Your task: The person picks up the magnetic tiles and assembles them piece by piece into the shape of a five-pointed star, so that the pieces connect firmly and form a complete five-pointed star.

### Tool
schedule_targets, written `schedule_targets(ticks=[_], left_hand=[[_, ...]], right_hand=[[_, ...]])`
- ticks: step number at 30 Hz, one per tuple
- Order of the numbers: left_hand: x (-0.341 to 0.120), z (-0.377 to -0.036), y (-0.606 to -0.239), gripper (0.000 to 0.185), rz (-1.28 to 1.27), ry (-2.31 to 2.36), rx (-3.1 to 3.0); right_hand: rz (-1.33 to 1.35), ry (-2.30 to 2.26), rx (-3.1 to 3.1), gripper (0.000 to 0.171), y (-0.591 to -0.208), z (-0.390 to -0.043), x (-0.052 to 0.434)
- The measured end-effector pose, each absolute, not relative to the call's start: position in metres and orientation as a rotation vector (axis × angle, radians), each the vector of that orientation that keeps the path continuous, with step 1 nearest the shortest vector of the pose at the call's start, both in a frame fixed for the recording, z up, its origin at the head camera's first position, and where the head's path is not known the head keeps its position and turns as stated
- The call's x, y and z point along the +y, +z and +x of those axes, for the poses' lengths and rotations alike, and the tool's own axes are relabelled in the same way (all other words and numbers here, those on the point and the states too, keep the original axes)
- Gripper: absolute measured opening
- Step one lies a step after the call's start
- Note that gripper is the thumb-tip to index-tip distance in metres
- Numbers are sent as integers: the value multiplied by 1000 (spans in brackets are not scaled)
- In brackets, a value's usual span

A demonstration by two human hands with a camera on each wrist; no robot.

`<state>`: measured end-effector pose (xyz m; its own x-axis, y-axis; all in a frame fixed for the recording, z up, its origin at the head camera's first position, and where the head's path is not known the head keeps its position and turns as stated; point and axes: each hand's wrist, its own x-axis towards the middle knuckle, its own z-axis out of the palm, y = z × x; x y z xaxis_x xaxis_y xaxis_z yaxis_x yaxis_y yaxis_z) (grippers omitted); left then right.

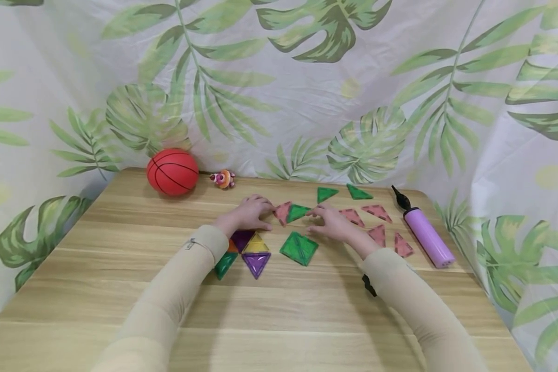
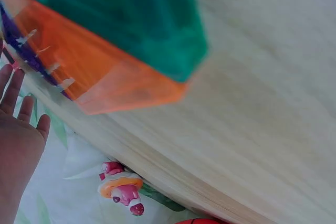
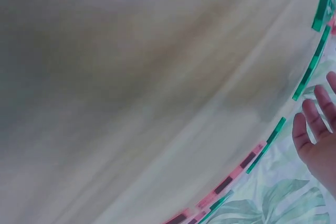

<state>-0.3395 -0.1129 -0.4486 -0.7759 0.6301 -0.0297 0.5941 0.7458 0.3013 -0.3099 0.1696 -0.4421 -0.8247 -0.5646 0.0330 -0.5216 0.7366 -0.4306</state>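
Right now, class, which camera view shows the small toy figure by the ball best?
The left wrist view: the toy figure shows close, upside down against the leaf cloth at the table's edge. The head view shows it tiny, right of the ball. The right wrist view misses it.

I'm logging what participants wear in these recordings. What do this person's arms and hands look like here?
Both arms are covered to the wrists by snug beige long sleeves. The left hand and right hand are bare, with no gloves or rings visible. A small dark marking sits on the left sleeve's cuff, and a black object, too small to identify, shows under the right forearm.
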Motion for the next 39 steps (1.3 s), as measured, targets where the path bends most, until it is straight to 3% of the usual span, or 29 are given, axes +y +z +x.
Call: schedule_targets(ticks=[13,23,39], left_hand=[[-98,-348,-452,55,831,533,2855],[-97,-356,-455,48,811,502,2872],[-90,-360,-455,47,829,476,2896]], right_hand=[[-784,-581,2906,43,-455,-349,138],[-666,-480,2988,33,-455,-351,128],[-524,-618,2990,33,-453,-349,134]])
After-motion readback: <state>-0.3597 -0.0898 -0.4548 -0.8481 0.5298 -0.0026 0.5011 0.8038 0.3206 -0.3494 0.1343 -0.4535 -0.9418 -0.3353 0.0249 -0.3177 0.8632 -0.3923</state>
